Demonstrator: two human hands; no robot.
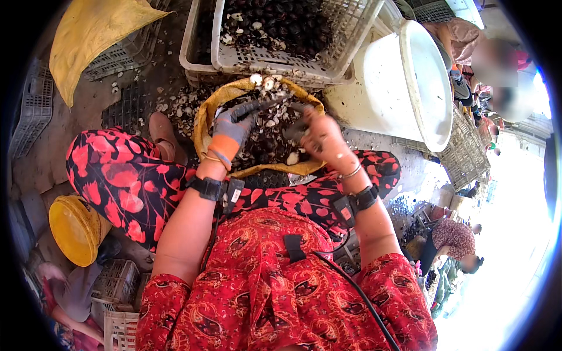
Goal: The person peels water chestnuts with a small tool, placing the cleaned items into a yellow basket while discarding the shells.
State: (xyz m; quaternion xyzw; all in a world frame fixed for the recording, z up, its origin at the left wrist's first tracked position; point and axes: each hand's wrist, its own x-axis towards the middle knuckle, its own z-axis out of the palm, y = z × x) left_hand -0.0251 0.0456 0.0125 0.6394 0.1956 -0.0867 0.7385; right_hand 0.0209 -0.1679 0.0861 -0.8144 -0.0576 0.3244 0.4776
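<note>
My left hand [235, 127], in a grey glove with an orange cuff, hangs over a yellow woven sack [205, 116] with its edge rolled down. Its fingers point toward the sack's far middle. Facing it, my right hand [318, 131] is bare at the back, with dark coverings on some fingers, and is blurred. I cannot make out whether either hand grips anything. Dark peelings with white pieces [270, 125] fill the sack. A pale peeled piece [292, 158] lies near its front right, and others sit on the far rim.
Beyond the sack, stacked plastic crates [281, 63] hold dark round corms, probably water chestnuts. A large white bucket [373, 83] lies tilted at right. Left are a yellow sack [94, 37] over crates and a yellow bucket [74, 230]. Other people, including a bending person [452, 239], are nearby.
</note>
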